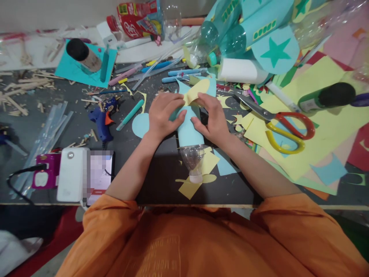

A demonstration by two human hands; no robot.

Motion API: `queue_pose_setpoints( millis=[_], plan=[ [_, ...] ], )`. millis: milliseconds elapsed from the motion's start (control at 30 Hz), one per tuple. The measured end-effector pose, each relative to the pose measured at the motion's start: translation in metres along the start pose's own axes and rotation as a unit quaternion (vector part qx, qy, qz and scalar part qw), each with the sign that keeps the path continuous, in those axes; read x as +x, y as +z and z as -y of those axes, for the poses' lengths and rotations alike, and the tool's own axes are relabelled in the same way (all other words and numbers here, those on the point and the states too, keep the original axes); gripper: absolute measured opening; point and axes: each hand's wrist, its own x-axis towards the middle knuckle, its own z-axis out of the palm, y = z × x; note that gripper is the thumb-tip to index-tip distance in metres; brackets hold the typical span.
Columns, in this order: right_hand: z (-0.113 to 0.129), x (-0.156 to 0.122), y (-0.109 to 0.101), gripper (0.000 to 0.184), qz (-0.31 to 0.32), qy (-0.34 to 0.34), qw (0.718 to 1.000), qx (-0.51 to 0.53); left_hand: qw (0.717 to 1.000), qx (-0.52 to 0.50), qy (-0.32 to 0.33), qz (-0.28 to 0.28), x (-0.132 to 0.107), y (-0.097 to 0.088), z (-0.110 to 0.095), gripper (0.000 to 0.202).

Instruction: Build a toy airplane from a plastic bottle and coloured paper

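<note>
A clear plastic bottle (192, 156) wrapped in light-blue paper (190, 132) lies in front of me, its white cap toward me. A pale-yellow paper piece (198, 89) curves up over the wrap's far part. My left hand (165, 115) is closed around the bottle's left side, fingertips at the yellow piece's left end and thumb on the blue wrap. With its fingertips on the right edge of the yellow piece, my right hand (212, 121) is also closed, its thumb against the wrap. The contact under the fingers is partly hidden.
Red-and-yellow-handled scissors (284, 125) rest on yellow paper sheets at right, near a dark-capped bottle (325, 96). A blue glue gun (101, 122), a teal marker (130, 114), a white power bank (72, 175) and a phone (99, 173) lie at left. Decorated bottles (259, 29) are heaped behind.
</note>
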Motion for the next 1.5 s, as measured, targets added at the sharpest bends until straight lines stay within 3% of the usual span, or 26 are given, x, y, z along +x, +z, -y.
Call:
queue_pose_setpoints(
  millis=[367, 633, 800, 900, 1100, 1500],
  plan=[
    [0.0097, 0.0065, -0.0057, 0.06, 0.025, 0.002, 1.0, 0.013, 0.999, 0.015, 0.033, -0.024, 0.0003, 0.0018, 0.0026, 0.017],
    [0.0094, 0.007, -0.0061, 0.058, 0.045, 0.007, 0.999, -0.02, 1.0, -0.021, -0.012, 0.003, -0.0012, 0.0012, 0.0025, 0.03],
    [0.0061, 0.0058, -0.0041, 0.06, 0.061, 0.028, 0.997, -0.026, 1.0, 0.009, 0.005, -0.025, 0.0026, -0.0011, -0.0037, 0.026],
    [0.0052, 0.0059, -0.0038, 0.063, 0.072, 0.042, 0.996, -0.028, 1.0, 0.02, -0.017, -0.013, 0.0028, -0.0012, -0.005, 0.03],
    [0.0076, 0.0075, -0.0053, 0.062, 0.081, 0.049, 0.995, -0.028, 1.0, -0.004, -0.002, -0.013, 0.002, -0.0003, -0.0045, 0.028],
    [0.0057, 0.009, -0.0054, 0.056, 0.087, 0.034, 0.994, -0.063, 0.993, -0.046, -0.093, 0.057, 0.0, -0.0012, -0.0037, 0.036]
  ],
)
